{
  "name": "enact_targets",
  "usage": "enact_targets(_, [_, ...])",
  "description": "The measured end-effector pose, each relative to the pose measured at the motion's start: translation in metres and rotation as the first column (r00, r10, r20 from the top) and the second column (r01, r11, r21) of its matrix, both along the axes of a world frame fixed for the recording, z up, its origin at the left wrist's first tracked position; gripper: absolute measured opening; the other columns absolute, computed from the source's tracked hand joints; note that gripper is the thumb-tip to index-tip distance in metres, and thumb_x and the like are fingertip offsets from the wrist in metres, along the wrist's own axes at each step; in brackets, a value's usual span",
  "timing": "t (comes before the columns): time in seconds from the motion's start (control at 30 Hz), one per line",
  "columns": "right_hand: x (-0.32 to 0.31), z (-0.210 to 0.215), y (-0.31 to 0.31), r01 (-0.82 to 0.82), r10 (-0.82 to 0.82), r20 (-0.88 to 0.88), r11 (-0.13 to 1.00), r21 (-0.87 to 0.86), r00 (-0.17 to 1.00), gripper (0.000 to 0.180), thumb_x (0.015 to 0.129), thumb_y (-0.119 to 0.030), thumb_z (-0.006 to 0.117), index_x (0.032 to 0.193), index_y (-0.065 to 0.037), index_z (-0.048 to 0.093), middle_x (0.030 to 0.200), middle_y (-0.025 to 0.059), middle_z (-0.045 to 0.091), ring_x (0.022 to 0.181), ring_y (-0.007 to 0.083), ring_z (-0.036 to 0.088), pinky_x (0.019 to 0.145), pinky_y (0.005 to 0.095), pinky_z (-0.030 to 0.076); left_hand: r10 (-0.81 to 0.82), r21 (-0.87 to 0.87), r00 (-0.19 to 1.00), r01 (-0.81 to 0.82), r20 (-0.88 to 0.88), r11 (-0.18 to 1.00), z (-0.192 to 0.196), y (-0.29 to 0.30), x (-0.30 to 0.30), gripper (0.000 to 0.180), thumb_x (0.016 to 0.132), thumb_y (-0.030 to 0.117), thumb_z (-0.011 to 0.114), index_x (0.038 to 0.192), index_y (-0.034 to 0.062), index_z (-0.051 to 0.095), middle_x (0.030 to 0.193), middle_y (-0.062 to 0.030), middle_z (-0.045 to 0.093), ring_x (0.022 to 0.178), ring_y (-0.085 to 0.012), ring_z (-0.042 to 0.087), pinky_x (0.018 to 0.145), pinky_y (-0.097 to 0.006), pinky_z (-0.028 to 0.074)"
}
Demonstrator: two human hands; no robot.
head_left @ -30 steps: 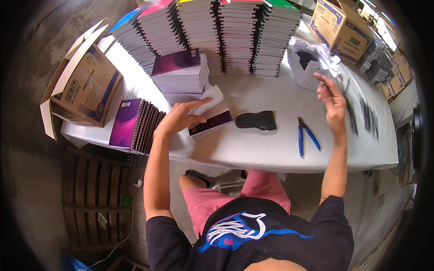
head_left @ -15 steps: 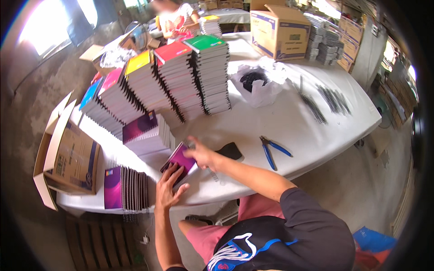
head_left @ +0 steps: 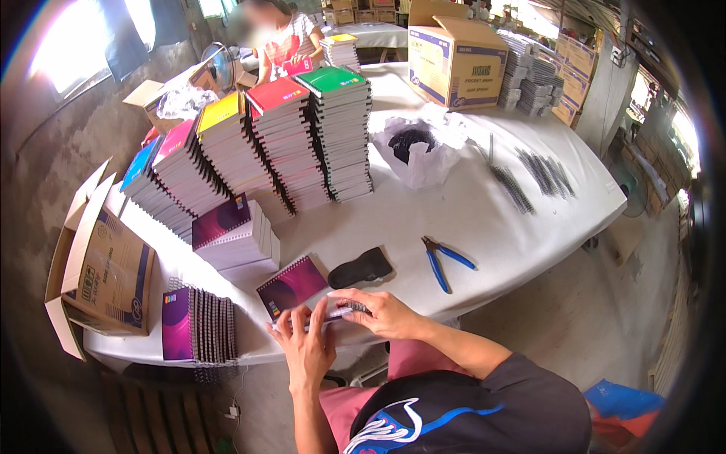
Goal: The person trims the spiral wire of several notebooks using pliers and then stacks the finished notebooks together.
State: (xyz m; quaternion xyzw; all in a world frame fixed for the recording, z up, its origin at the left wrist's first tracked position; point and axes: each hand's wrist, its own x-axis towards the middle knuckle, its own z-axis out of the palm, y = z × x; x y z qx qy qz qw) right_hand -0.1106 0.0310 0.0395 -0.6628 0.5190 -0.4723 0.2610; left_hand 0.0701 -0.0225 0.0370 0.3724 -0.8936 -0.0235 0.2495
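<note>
At the table's front edge, my left hand [head_left: 306,340] has its fingers bent over the edge of a thin notebook [head_left: 331,314] and grips it. My right hand [head_left: 389,314] pinches a dark spiral binding coil [head_left: 355,306] at the notebook's right end. Fingers hide most of the notebook. Just beyond my left hand, a purple notebook cover [head_left: 293,286] with holes along its edge lies flat. Near my right hand rest a flat black sole-shaped piece [head_left: 361,267] and cutting pliers [head_left: 448,261] with spread blue handles.
Tall stacks of spiral notebooks [head_left: 348,144] stand beyond; unbound purple ones [head_left: 242,246] are nearer. Bound purple notebooks [head_left: 198,325] stand beside an open carton [head_left: 113,276] at left. Loose coils [head_left: 544,174] and a white plastic bag [head_left: 416,163] lie right. Another person [head_left: 291,45] works opposite.
Both hands have moved right and nearer, leaving the purple cover flat on the table. They now hold a thin notebook, with a coil in the right hand. The view has shifted slightly.
</note>
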Motion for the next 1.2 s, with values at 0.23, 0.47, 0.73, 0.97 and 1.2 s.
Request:
enact_targets(0.23, [-0.025,0.011,0.0,0.038,-0.055,0.237,0.996,0.077,0.97,0.054,0.087,-0.002,0.056,0.137,-0.009,0.041,0.124,0.0106,0.057,0.106,0.0213,0.057,0.082,0.0318,0.051,0.139,-0.123,0.94,-0.185,-0.311,0.975,-0.028,-0.013,-0.036,0.061,0.053,0.063,0.077,0.076,0.0116,0.054,0.091,-0.0079,0.048,0.101,-0.0311,0.045,0.101,-0.065,0.015])
enact_targets(0.47, [-0.059,0.043,0.025,0.038,-0.088,0.155,0.953,0.3,0.984,0.029,0.096,-0.022,0.052,0.12,-0.007,0.059,0.081,0.004,0.056,0.072,0.0133,0.049,0.068,0.0267,0.044,0.17,-0.233,0.877,-0.299,-0.449,0.925,-0.031,0.007,-0.037,0.051,0.054,0.052,0.08,0.071,0.0136,0.052,0.089,-0.0061,0.049,0.101,-0.0303,0.044,0.101,-0.066,0.018])
enact_targets(0.73, [-0.037,0.044,0.009,0.081,-0.064,-0.112,0.984,0.16,0.992,0.023,0.083,-0.007,0.065,0.106,-0.008,0.068,0.082,0.0077,0.061,0.072,0.0167,0.055,0.068,0.027,0.045,0.156,-0.244,0.894,-0.277,-0.42,0.929,-0.043,-0.001,-0.034,0.046,0.055,0.052,0.075,0.075,0.0161,0.055,0.086,-0.0017,0.05,0.096,-0.0259,0.045,0.091,-0.059,0.024])
enact_targets(0.97, [-0.03,0.026,-0.005,0.07,-0.072,-0.12,0.997,-0.021,0.99,0.028,0.071,0.003,0.071,0.096,-0.009,0.072,0.09,0.0075,0.065,0.082,0.0207,0.062,0.072,0.0311,0.049,0.217,-0.227,0.867,-0.345,-0.448,0.911,-0.043,0.001,-0.035,0.04,0.055,0.049,0.075,0.074,0.0182,0.057,0.082,0.0007,0.049,0.094,-0.0241,0.045,0.093,-0.063,0.021])
enact_targets(1.2, [-0.025,0.018,-0.007,0.078,-0.079,-0.07,0.997,-0.008,0.994,0.026,0.068,0.003,0.072,0.091,-0.009,0.072,0.09,0.0057,0.063,0.085,0.02,0.059,0.073,0.0317,0.049,0.214,-0.23,0.865,-0.346,-0.454,0.91,-0.044,0.003,-0.041,0.039,0.054,0.045,0.078,0.072,0.0176,0.057,0.078,0.0017,0.049,0.092,-0.0233,0.045,0.092,-0.064,0.022])
